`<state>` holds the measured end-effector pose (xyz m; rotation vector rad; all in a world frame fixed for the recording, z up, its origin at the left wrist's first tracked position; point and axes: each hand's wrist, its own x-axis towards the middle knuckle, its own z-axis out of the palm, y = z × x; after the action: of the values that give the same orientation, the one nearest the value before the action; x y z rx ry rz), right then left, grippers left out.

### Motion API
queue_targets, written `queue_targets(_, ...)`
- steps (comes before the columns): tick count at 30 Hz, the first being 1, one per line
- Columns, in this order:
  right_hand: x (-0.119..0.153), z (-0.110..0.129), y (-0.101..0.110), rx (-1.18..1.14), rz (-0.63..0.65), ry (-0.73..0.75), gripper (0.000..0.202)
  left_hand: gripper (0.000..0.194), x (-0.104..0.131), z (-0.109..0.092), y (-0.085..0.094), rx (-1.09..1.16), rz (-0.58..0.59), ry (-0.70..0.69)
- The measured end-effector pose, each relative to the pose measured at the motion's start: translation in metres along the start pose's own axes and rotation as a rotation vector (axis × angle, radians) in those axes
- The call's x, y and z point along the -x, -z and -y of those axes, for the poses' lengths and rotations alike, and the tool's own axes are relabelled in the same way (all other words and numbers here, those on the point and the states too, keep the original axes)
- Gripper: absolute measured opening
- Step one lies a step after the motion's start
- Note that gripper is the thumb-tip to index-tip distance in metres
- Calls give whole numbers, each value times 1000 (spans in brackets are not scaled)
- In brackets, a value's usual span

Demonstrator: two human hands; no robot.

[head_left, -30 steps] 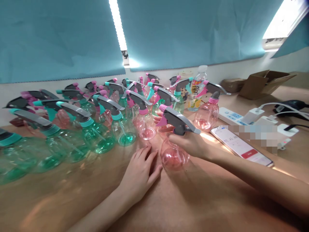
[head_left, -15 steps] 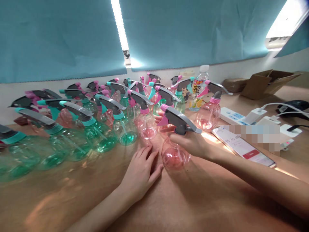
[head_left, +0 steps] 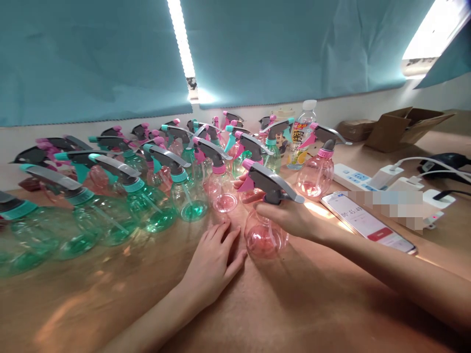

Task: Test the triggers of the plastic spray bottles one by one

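A pink spray bottle (head_left: pixel 265 241) with a grey and pink trigger head stands upright on the table in front of me. My right hand (head_left: pixel 289 216) reaches in from the right and wraps round its neck, just under the trigger head; some of the fingers are hidden behind it. Flat on the tabletop, just left of this bottle, lies my left hand (head_left: pixel 211 260), holding nothing, with its fingers stretched forward. Past its fingertips stand another pink spray bottle (head_left: pixel 225 191) and a green spray bottle (head_left: pixel 191 203).
Several green and pink spray bottles crowd the table's left and back. On the right are a pink spray bottle (head_left: pixel 314 176), a phone (head_left: pixel 368 220) showing a timer, and a power strip (head_left: pixel 353 176) with plugs. Behind stand a drink bottle (head_left: pixel 303 132) and an open cardboard box (head_left: pixel 393 130).
Both hands and the bottle keep their places on the table. The whole view has shifted slightly, and the timer digits on the phone have advanced.
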<state>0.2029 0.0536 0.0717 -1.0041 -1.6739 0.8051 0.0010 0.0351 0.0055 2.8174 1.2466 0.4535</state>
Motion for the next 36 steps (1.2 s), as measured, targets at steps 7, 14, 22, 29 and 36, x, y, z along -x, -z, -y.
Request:
queue_targets(7, 1, 0, -1, -4, -2, -34, 13, 39, 0, 0, 0, 6, -2, -1)
queue_targets(14, 1, 2, 1, 41, -41, 80, 24, 38, -1, -1, 2, -6, 13, 1)
queue_targets(22, 1, 1, 2, 33, -44, 89, 25, 41, -1, -1, 3, -16, 39, 7)
queue_targets(29, 3, 0, 2, 53, -39, 85, 25, 40, -1, 0, 2, -4, 15, 0)
queue_targets(36, 5, -10, 5, 216, -58, 48, 16, 40, -1, 0, 2, 5, 23, 8)
